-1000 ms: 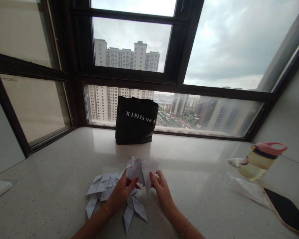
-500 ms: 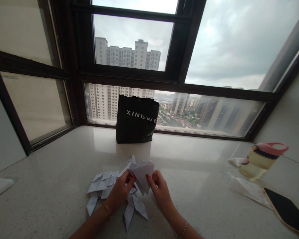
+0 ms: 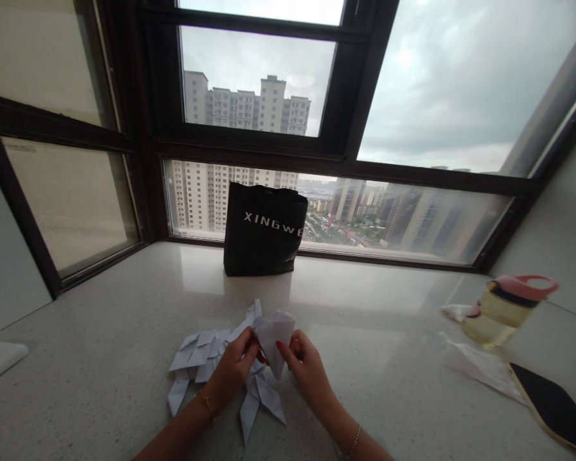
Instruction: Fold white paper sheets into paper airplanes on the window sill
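Observation:
A folded white paper piece [image 3: 274,335] is held up just above the pale stone counter [image 3: 100,371], pointed end down. My left hand [image 3: 234,370] pinches its left edge and my right hand [image 3: 306,368] pinches its right edge, fingers closed on the paper. Beneath and to the left of my hands lies a heap of several folded white paper shapes [image 3: 206,358], some with long pointed tips reaching toward me.
A black bag with white lettering [image 3: 263,229] stands at the back by the window. At right are a bottle with a pink lid [image 3: 504,308], a crumpled clear wrapper [image 3: 475,363] and a dark phone [image 3: 554,410]. A white object [image 3: 0,358] lies at far left.
The paper in my hands has gone from a loose, open shape to a narrower folded point. My hands have drawn closer together.

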`<state>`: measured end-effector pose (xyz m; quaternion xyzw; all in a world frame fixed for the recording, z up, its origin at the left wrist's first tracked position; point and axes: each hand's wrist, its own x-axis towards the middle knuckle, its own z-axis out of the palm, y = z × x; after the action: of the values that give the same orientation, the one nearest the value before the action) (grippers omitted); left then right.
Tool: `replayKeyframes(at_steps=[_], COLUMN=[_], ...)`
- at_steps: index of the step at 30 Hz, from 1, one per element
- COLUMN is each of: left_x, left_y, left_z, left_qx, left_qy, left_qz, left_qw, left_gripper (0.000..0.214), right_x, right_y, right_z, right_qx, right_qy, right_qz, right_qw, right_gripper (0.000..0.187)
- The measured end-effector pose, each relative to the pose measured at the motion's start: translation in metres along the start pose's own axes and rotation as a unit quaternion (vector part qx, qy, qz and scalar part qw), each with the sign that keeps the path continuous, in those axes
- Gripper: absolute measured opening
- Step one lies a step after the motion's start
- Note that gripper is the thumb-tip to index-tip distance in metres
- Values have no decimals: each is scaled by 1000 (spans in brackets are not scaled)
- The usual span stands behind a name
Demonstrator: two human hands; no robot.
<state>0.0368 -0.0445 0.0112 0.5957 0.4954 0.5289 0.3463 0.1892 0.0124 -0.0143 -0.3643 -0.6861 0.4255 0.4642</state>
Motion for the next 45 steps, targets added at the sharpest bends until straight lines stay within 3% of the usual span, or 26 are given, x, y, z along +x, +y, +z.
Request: replayKeyframes(at_steps=[4,7,9,13,17,28,36,40,45], left_x=[0,0,0,-1,-1,2,1,1,6], left_y=[0,0,1,5,5,0,0,-1,0], left_z=[0,1,1,1,3,1,3,-1,-21], left_qx=[0,-6,-7,-13,-19,4,67,113,187], left_qy=[-2,-5,-5,-10,-11,13,25,43,92], left_qz=[4,8,8,4,-5,15,12,35,85], left_qw=[1000,1000,1000,1000,1000,1000,997,992,974], left_gripper=[18,19,21,28,31,25,21,28,34], right_x=[0,1,3,5,4,2,2,4,10], right_y=[0,2,2,-2,-7,0,-1,1,6], right_z=[1,2,2,2,1,5,5,0,-9], right_qx=[-7,33,78,134,138,141,110,80,62], right_qy=[21,46,15,-70,-53,-83,-74,-11,79], right_qz=[-8,17,49,69,66,51,40,29,29], right_qw=[1000,998,996,986,987,985,990,996,995], right_gripper=[27,45,52,41,39,39,35,35,36])
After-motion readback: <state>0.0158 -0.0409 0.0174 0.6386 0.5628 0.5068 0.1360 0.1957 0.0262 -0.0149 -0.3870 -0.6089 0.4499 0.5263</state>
